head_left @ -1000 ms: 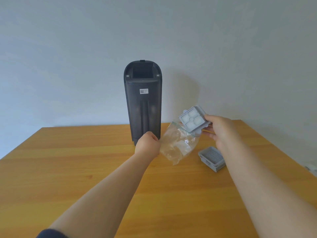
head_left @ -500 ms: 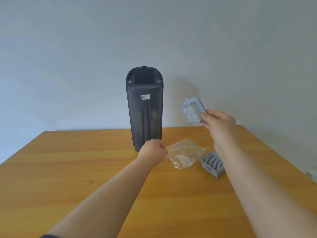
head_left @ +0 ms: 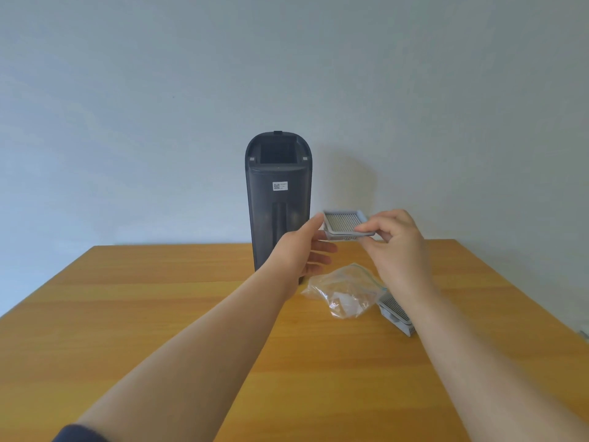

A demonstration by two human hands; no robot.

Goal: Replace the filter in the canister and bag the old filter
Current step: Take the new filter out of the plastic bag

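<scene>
Both hands hold one gray pleated filter [head_left: 345, 225] up in the air, just to the right of the tall dark canister [head_left: 278, 202]. The right hand [head_left: 393, 247] pinches the filter's right edge between thumb and fingers. The left hand [head_left: 302, 250] is partly open, its thumb against the filter's left edge and its fingers spread loose below. The filter lies nearly flat, pleats facing up. I think it is held this way so it can be turned the right way round before it goes in.

The canister stands upright at the back of the wooden table [head_left: 159, 314], at 12 o'clock from the person. Its square slot [head_left: 274, 152] near the top looks dark and empty, so it seems ready for a filter. Standing it up keeps that slot easy to reach.

A clear zip bag [head_left: 344, 290] lies crumpled on the table at about 5 o'clock from the canister's foot, under the hands. No hand touches it. A second filter [head_left: 395, 309] lies on the table touching the bag's right side, partly hidden by the right arm. I cannot tell which filter is the old one. My guess is that the one on the table waits by the bag so it can be slipped in later.
</scene>
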